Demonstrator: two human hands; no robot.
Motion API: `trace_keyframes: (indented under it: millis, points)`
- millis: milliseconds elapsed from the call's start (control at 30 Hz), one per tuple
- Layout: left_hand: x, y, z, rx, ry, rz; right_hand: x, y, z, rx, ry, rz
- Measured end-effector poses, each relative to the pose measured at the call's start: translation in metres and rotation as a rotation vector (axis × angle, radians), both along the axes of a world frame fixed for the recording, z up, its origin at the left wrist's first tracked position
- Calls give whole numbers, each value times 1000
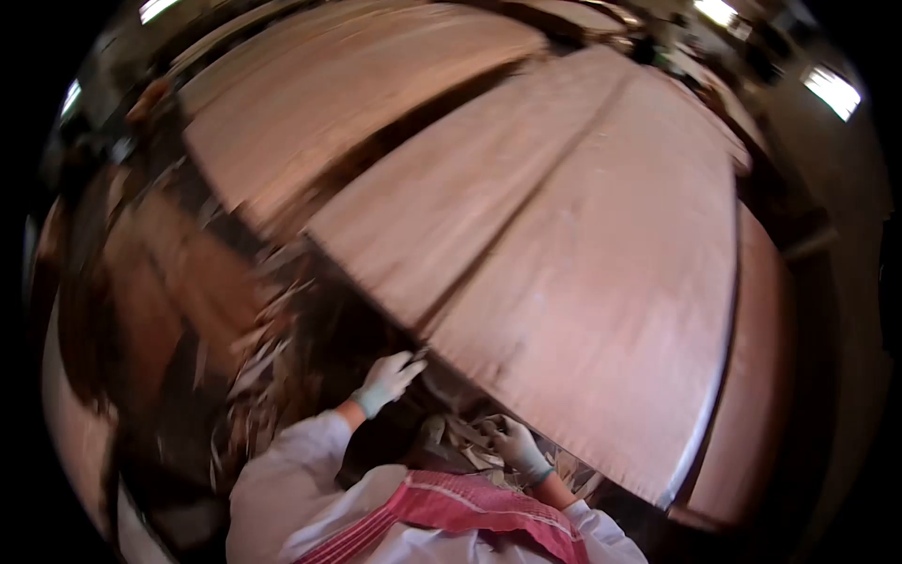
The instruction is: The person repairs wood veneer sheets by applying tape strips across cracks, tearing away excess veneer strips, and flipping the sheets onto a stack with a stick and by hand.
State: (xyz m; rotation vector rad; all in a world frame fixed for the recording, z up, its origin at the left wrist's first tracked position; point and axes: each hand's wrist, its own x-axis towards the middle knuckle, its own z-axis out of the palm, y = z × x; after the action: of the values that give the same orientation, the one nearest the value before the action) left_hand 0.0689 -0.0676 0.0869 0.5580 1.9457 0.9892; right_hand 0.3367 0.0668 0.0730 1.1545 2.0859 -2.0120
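Wood sheets [601,291] — left hand [389,381] at edge, right hand [517,447] near scraps [479,459]

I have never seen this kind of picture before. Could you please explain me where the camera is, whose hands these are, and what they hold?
No machine here: one camera, worn on a person's head, looks forward and down, so white sleeves enter from below. The left hand and right hand wear pale gloves. Ahead lie broad brown sheets. The left fingertips are at their near edge, by the seam between two; the right hand is close to that edge, beside loose scraps. Whether either hand grips something is too unclear to tell.
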Motion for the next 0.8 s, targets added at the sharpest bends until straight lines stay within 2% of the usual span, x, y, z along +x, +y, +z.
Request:
trace_keyframes:
  millis: [33,67,133,200,233,267,300,333,400,467,500,600,633,667,700,733,767,800]
  points:
    - [-20,1,-28,75,401,-178,-8,-3,7,-46,-27,11]
    - [-40,3,-31,133,678,-156,-18,-4,17,-83,-50,13]
    - [-104,12,-20,227,772,112,-23,-7,14,-100,-75,13]
    - [-187,16,-33,121,1183,356,-25,-11,13,-82,-158,36]
    - [-228,15,-39,-63,1182,440,-24,-12,13,-85,-193,37]
    - [-271,12,-56,-74,1226,508,-23,-11,10,-84,-225,32]
    - [-288,17,-35,-370,1017,534,-18,-10,2,-54,-205,42]
    - [-314,18,-40,-401,958,599,-15,-9,-6,-19,-182,48]
    - [-364,20,-49,-352,597,692,-16,-7,-11,-70,-275,26]
    - [-403,23,-94,-192,520,727,-25,-8,-4,59,-287,90]
    - [-419,23,-114,-100,474,786,-24,-10,-14,78,-190,80]
    - [-482,33,-195,513,396,1014,-51,-2,-2,115,-250,207]
    - [-440,34,-125,526,425,1016,-61,2,-6,192,-147,259]
    - [-425,37,-102,571,407,895,-92,10,40,58,-342,269]
    - [-402,44,-76,674,412,786,-105,19,28,152,-138,305]
    - [-359,57,-38,688,506,684,-127,29,50,213,-162,358]
    - [-316,70,-7,776,500,588,-153,40,76,207,-8,313]
    - [-286,79,1,704,563,478,-176,52,85,145,-35,270]
